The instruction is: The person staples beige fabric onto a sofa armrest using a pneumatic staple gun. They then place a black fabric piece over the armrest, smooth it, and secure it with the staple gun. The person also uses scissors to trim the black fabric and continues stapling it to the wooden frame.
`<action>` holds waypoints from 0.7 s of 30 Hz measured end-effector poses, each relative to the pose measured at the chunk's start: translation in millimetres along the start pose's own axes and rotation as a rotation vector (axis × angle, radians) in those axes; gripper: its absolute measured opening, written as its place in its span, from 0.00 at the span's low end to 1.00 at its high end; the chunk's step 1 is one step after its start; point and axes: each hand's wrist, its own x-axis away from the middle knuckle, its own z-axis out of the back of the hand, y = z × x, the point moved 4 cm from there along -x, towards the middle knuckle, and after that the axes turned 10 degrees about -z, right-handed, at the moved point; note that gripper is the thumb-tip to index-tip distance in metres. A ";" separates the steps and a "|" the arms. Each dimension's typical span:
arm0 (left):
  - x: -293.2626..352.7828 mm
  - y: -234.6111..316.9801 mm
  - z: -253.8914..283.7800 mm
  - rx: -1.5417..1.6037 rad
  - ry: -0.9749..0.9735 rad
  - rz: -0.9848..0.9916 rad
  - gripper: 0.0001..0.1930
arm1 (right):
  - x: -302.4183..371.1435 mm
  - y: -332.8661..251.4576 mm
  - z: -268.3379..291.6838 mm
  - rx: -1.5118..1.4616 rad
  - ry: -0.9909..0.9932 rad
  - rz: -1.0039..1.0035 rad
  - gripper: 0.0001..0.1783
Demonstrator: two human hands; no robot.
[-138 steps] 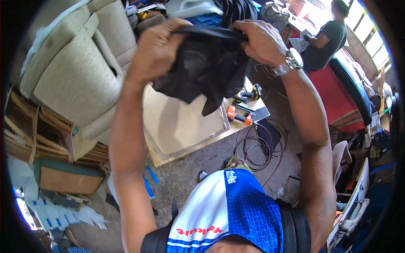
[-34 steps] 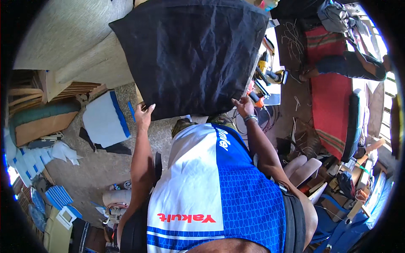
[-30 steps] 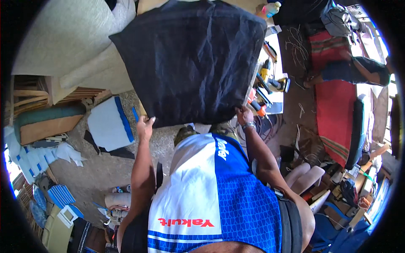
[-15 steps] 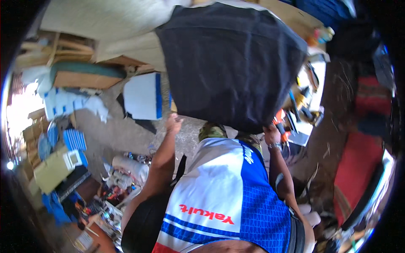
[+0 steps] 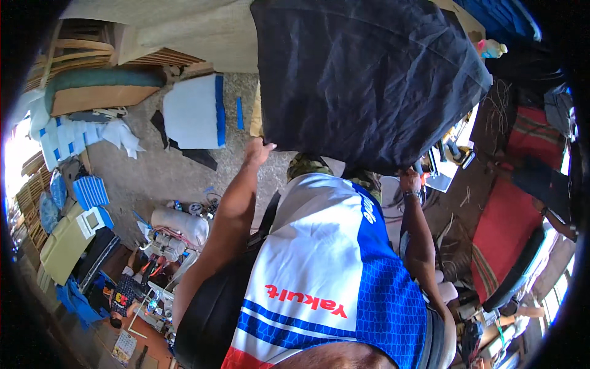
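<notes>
1. I am standing on a bare grey concrete floor (image 5: 153, 178), and I am taking it as my landmark.
2. At its far edge a beige upholstered sofa frame (image 5: 203, 31) is lying, with wooden slats (image 5: 74, 55) showing to its left.
3. On the floor a white foam slab with a blue edge (image 5: 193, 111) is resting.
4. Left of the floor, bright daylight (image 5: 15, 160) is pouring in over stacked blue-and-white foam pieces (image 5: 80, 135).
5. Right of the floor a red striped mat (image 5: 510, 227) is spreading out.

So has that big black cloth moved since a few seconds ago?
Yes. The black cloth, earlier bunched between both hands, is now spread wide; the left hand and right hand grip its lower edge, covering more of the beige cushion.
</notes>
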 end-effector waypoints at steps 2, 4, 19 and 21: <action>8.1 10.2 13.1 -0.058 -0.051 0.010 0.21 | -5.6 2.3 -4.4 0.003 -0.023 -0.064 0.20; 5.9 5.8 19.9 -0.101 -0.151 0.047 0.20 | -7.3 -2.3 -8.0 0.023 -0.051 -0.059 0.17; 10.9 -2.8 9.6 -0.318 0.024 0.055 0.20 | -18.0 -3.6 -29.7 0.315 -0.259 0.062 0.18; 0.3 5.1 25.8 -0.352 0.017 -0.015 0.18 | -34.9 49.5 -55.3 0.427 -0.328 0.187 0.16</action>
